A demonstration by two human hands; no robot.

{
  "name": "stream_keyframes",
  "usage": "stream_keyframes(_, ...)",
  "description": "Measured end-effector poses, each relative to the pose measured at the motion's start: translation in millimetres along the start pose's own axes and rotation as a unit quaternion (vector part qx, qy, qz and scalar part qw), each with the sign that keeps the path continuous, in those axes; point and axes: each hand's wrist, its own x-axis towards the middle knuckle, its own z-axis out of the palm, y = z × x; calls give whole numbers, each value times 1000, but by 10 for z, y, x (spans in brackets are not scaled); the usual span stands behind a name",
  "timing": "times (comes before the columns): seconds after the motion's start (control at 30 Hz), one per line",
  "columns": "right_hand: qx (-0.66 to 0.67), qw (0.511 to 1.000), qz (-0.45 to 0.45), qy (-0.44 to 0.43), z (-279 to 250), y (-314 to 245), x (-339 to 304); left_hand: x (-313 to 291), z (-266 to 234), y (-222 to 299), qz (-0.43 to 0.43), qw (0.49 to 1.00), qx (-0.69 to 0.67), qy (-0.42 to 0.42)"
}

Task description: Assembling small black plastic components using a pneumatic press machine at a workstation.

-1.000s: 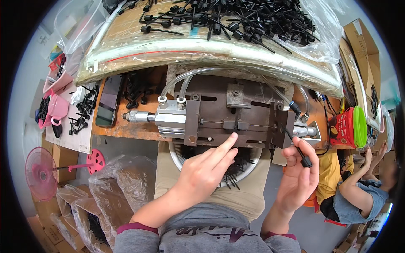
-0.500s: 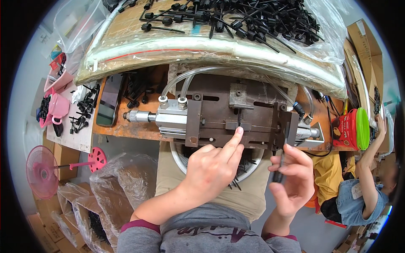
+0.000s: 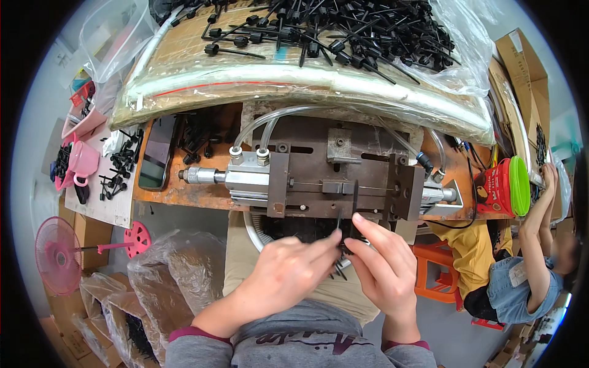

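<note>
My left hand (image 3: 288, 270) and my right hand (image 3: 383, 270) meet over my lap, just below the front edge of a brown metal jig (image 3: 331, 153). Their fingertips pinch thin black plastic pins (image 3: 341, 228) that stick up between them. One longer black pin (image 3: 356, 195) stands in front of the jig's sliding block. A silver air cylinder (image 3: 242, 178) with clear hoses sits on the jig's left end. Under the jig, a round basin (image 3: 254, 228) holds more black pins.
A heap of black pins (image 3: 343, 30) lies on plastic sheeting at the back of the bench. A dark phone (image 3: 156, 153), pink mug (image 3: 83, 162) and pink fan (image 3: 55, 254) are at left. A red tub with green lid (image 3: 503, 187) and another person (image 3: 527, 257) are at right.
My left hand has drawn back from the jig toward my lap. My right hand has moved left to meet it, and both now pinch the pins together.
</note>
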Motion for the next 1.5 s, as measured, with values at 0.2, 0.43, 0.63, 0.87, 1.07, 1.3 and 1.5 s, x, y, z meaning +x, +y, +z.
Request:
stream_keyframes(0.2, -92, 992, 9, -84, 230, 62, 29, -182, 96, -8, 18, 994, -62, -88)
stream_keyframes(0.43, -133, 987, 25, -92, 249, 5, 169, -214, 114, -37, -3, 991, -111, -77)
stream_keyframes(0.63, -166, 975, 35, -142, 193, -43, 214, -212, 154, -43, -11, 987, -125, -105)
stream_keyframes(0.87, -51, 998, -21, -39, -101, 163, 677, -310, 167, -104, 30, 991, -127, -40)
stream_keyframes(1.07, -157, 984, -67, 52, -365, 573, 1755, -358, 161, -88, 46, 990, -134, -15)
stream_keyframes(1.3, -329, 926, 32, -183, -121, 812, 2475, -404, 190, -109, 50, 989, -140, -2)
stream_keyframes(1.5, -338, 918, -20, -209, -29, 910, 2557, -437, 232, -155, 49, 987, -153, 7)
